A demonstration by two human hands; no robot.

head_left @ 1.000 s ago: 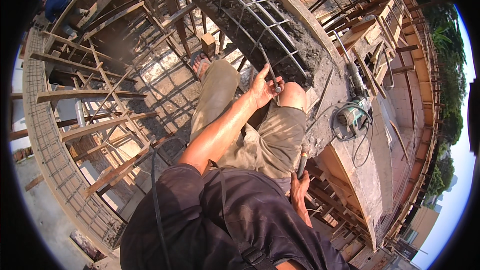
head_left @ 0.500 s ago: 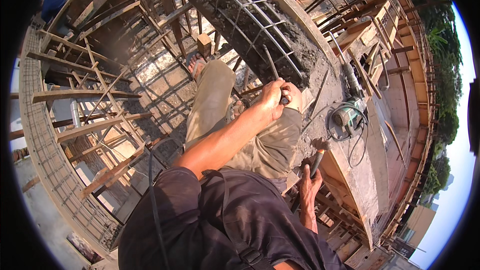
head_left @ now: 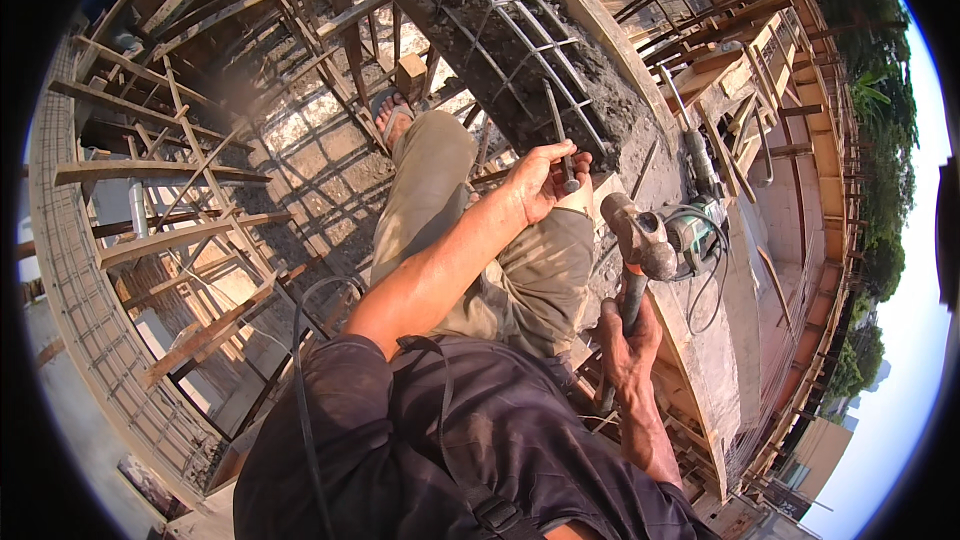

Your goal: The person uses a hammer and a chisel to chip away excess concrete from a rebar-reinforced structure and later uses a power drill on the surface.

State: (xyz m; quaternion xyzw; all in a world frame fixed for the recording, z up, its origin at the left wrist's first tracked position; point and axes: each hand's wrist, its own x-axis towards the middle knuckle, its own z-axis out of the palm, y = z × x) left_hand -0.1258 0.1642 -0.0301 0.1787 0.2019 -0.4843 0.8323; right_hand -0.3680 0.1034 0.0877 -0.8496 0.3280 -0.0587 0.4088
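One L-hand grip (head_left: 541, 183) pinches slim rnd metal rod (head_left: 555, 118), R-hand grip (head_left: 630, 348) wraps blunt-headed metal hammer (head_left: 643, 243).

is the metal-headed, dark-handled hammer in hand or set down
In hand: the bare right hand is wrapped around the hammer's dark handle.

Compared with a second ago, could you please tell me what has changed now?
The right hand has raised the hammer, its head now overlapping the power tool in view. The left hand still holds the chisel; the power tool stays put.
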